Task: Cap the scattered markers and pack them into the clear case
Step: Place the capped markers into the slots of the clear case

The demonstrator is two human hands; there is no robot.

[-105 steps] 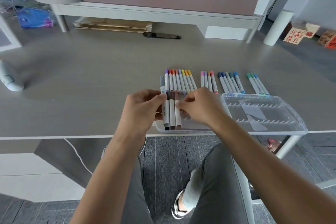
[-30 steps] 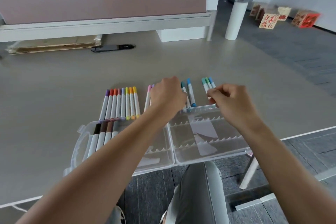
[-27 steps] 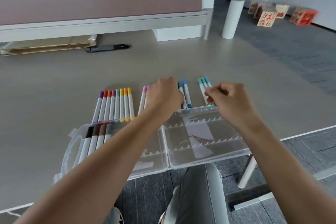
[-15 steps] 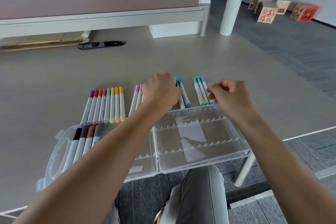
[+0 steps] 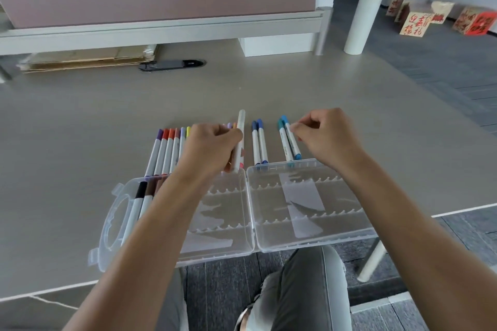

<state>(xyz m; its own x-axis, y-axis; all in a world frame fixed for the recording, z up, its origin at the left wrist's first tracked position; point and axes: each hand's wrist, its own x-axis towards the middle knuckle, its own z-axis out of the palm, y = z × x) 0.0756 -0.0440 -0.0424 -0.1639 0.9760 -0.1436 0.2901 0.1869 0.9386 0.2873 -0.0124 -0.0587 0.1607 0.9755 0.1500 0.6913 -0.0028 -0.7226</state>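
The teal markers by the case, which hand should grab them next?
Probably the right hand: its fingertips already sit beside the teal markers, and the left hand is busy holding a pale marker.

One clear plastic hinged case [image 5: 309,236] lies open on the grey bench [image 5: 80,129]. Inside it, three dark-capped markers [image 5: 139,204] show; more may be hidden under the arm. Beyond it lie two dark-blue-capped markers [image 5: 259,142] and two teal-and-blue-capped markers [image 5: 289,142]. Two hands [image 5: 212,148] are there.
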